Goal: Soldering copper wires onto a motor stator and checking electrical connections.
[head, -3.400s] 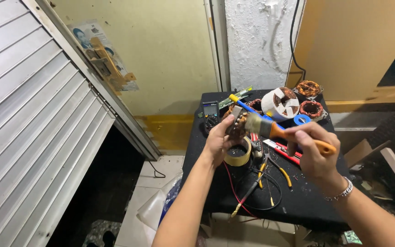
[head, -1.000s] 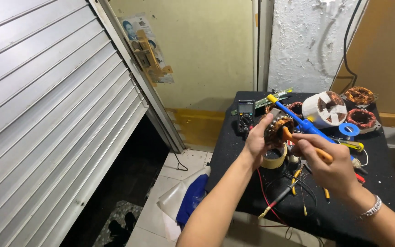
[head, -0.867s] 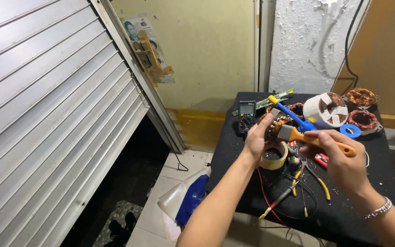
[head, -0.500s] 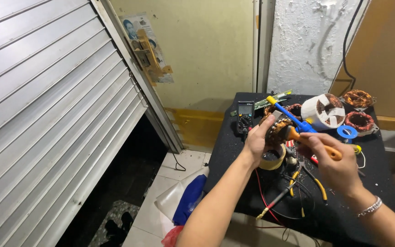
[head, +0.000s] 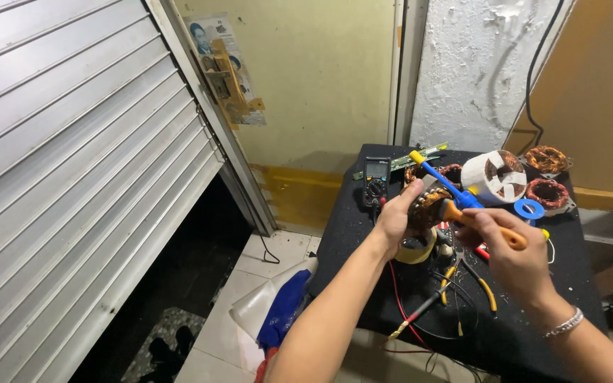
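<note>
My left hand [head: 396, 220] grips a round copper-wound motor coil [head: 428, 206] and holds it up over the black table [head: 533, 333]. My right hand [head: 506, 255] is closed around a tool with an orange handle [head: 487, 227], whose front end meets the coil. A blue soldering tool [head: 443, 179] with a yellow tip shows just behind the coil, slanting up to the left. Below the coil lies a roll of yellowish tape [head: 417, 250].
On the table are a dark multimeter [head: 377, 179], a white round motor housing [head: 496, 177], two more copper coils [head: 548, 193], a blue tape ring [head: 531, 209], yellow-handled pliers [head: 478, 280] and red and black leads. A grey roller shutter [head: 72, 177] fills the left. Blue cloth [head: 284, 315] lies on the floor.
The right hand has worked the orange-handled tool back and forth at the coil; the left hand keeps holding the coil. The view has shifted slightly.
</note>
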